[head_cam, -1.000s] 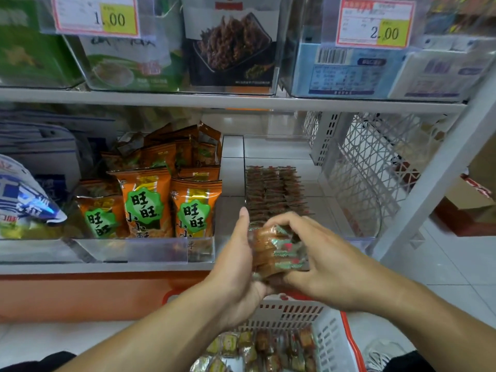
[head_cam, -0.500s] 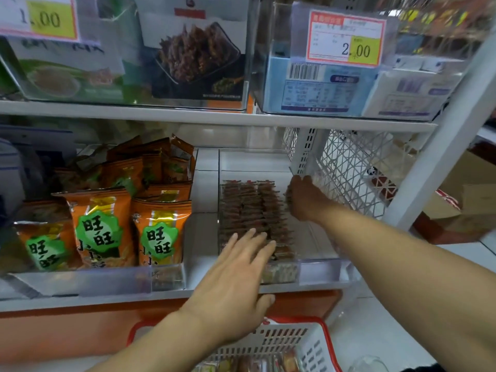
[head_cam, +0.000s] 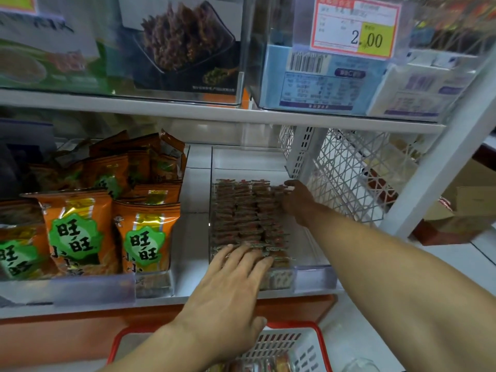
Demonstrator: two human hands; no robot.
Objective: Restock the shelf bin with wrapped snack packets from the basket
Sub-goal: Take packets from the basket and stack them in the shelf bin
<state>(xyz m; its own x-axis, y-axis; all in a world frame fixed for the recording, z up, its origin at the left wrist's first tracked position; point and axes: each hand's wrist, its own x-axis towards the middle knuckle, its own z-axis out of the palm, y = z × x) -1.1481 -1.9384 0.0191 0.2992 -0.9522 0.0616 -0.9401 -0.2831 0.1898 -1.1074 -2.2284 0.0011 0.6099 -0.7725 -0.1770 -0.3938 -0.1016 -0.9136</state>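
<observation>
Nearest, a red-rimmed white plastic basket (head_cam: 308, 353) sits on the floor, a few wrapped packets showing inside. Above it the left hand (head_cam: 228, 299) lies flat, fingers straight and spread on the front rows of small brown wrapped snack packets (head_cam: 241, 218) filling the clear plastic shelf bin (head_cam: 314, 275). Farther back the right hand (head_cam: 298, 202) touches the rear packets; whether it grips one, I cannot tell.

Two hands reach into the clear shelf bin (head_cam: 308, 272): the left hand (head_cam: 228, 299) at its front, the right hand (head_cam: 296, 202) at its back right. Inside the bin, wrapped snack packets (head_cam: 241, 216) lie in roughly four columns, too small to count singly. Left of the bin, three orange snack bags (head_cam: 146, 234) stand in front. Above the bin hangs one price tag (head_cam: 354, 26); below it sits one basket (head_cam: 290, 345).
</observation>
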